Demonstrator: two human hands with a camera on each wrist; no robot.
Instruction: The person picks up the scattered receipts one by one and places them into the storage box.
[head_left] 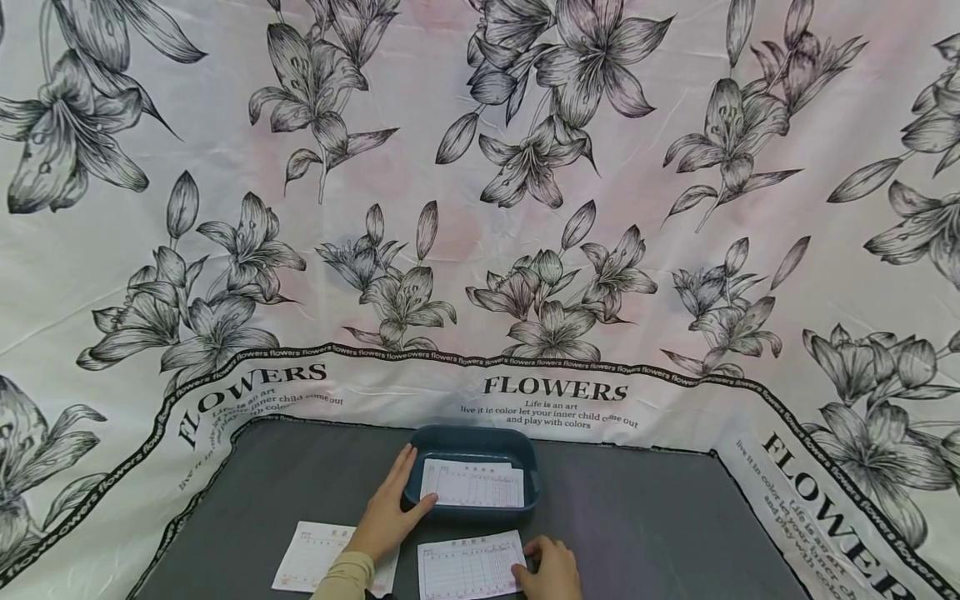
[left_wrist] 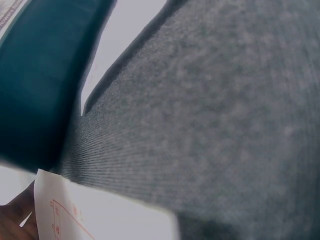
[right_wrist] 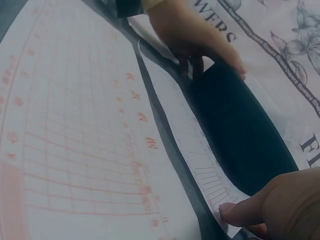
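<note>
A blue bin (head_left: 491,515) holds forms (head_left: 472,487); a sleeve (head_left: 347,573) partly hides a loose slip (head_left: 303,553). The left hand (head_left: 388,510) grips the bin's left side; the right hand (head_left: 553,570) pinches a sheet (head_left: 467,570) lying before it.

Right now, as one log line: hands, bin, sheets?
left hand: holding bin, left end | right hand: pinching front sheet, right edge | bin: paper inside | left sheet: on table, partly hidden
</note>
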